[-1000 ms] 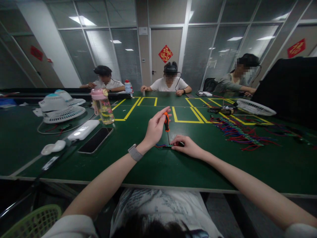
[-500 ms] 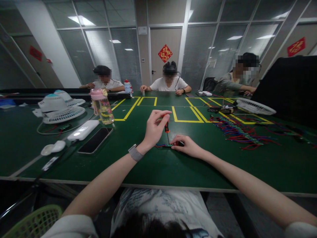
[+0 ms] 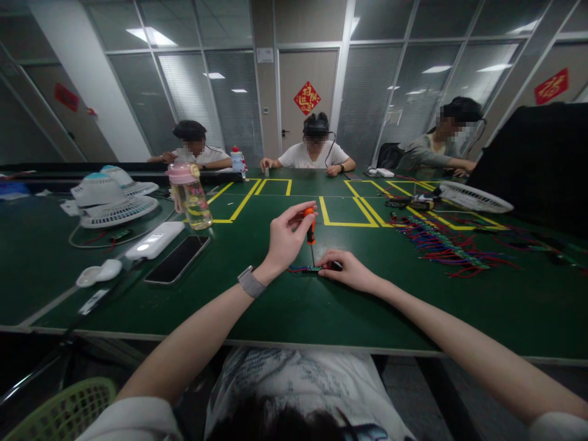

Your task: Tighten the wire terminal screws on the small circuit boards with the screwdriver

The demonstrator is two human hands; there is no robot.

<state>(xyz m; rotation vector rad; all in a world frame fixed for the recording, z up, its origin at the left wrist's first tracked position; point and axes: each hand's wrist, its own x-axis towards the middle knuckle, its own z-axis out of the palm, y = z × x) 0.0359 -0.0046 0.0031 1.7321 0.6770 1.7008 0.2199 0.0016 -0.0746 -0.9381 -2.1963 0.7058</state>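
Has shifted at the left hand (image 3: 285, 237) since the last frame, baring more orange handle. Grasps one screwdriver (image 3: 311, 235) between thumb and fingers (part-curled, not clenched), tip down on one circuit board (image 3: 309, 270) atop the green surface (image 3: 285, 318). Pinches that board's end in the right hand (image 3: 349, 271), nearly closed. Beyond, includes one bottle (image 3: 192, 202) and three people (image 3: 316, 153).

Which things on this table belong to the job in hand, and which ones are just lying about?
Belong to the job:
screwdriver, in the left hand
small circuit board, held by the right hand
probably the cluster of wired boards

Seem to be just lying about:
phone
pink-lidded bottle
white fans
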